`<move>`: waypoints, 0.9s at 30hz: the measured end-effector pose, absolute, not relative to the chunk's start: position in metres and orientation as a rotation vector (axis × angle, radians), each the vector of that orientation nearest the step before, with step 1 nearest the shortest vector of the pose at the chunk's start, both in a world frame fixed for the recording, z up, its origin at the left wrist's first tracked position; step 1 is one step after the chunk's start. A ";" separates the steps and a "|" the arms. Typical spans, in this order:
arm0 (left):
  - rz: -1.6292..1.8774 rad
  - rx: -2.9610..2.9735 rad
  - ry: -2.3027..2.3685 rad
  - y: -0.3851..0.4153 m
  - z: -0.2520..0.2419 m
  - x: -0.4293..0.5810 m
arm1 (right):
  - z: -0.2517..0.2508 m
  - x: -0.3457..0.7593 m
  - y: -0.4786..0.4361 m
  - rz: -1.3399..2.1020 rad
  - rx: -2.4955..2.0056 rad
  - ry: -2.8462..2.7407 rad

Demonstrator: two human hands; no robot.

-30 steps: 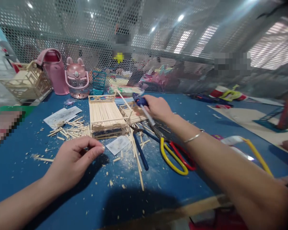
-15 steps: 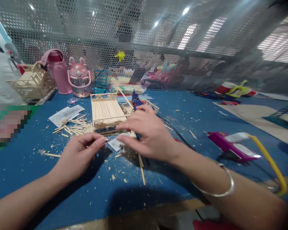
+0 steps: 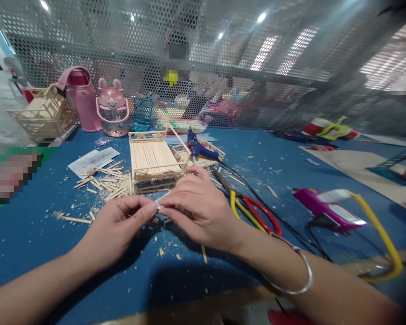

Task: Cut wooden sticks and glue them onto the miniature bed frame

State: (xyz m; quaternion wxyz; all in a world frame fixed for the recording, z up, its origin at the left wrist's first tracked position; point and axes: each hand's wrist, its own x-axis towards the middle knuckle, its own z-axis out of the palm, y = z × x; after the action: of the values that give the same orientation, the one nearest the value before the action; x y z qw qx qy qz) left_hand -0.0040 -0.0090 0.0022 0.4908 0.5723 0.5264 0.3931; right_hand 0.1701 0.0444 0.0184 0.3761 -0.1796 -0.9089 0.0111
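Note:
My left hand (image 3: 123,223) is closed in a pinch, thumb against forefinger, above the front of the blue table. My right hand (image 3: 205,210) is pinched too, its fingertips meeting those of the left. Something small and pale shows between them, but the fingers cover most of it. Just beyond stands a small bed-like frame built of thin wooden sticks (image 3: 152,155). Loose short sticks (image 3: 113,178) and shavings lie left of it. A blue glue gun (image 3: 203,150) rests behind my right hand, partly over another stick frame (image 3: 181,153).
Right of my hand lie tools with red and yellow handles (image 3: 265,216) and a black cord (image 3: 291,234). Farther right is a purple lamp-like device (image 3: 328,210) with a yellow arm. Pink bottles (image 3: 112,110) stand at the back left, before a perforated metal screen (image 3: 237,104).
My right hand has come down and left, from open above the table to a pinch against my left fingertips. The glue gun and the red and yellow handles are now uncovered.

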 end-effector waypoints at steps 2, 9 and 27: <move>0.948 1.401 1.274 -0.009 0.002 -0.004 | 0.018 0.169 0.044 0.042 -0.455 -2.329; 0.967 1.396 1.321 -0.011 0.002 -0.003 | 0.019 0.174 0.052 -0.078 -0.480 -2.292; 1.047 1.482 1.378 -0.006 -0.005 -0.006 | 0.011 0.169 0.082 -0.461 -0.787 -2.133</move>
State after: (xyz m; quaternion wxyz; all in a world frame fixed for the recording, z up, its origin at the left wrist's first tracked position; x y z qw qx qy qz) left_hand -0.0064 -0.0063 -0.0053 0.4184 0.5907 0.5495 0.4173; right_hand 0.1690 0.0821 0.0114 0.3994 -0.3112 -0.8429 -0.1823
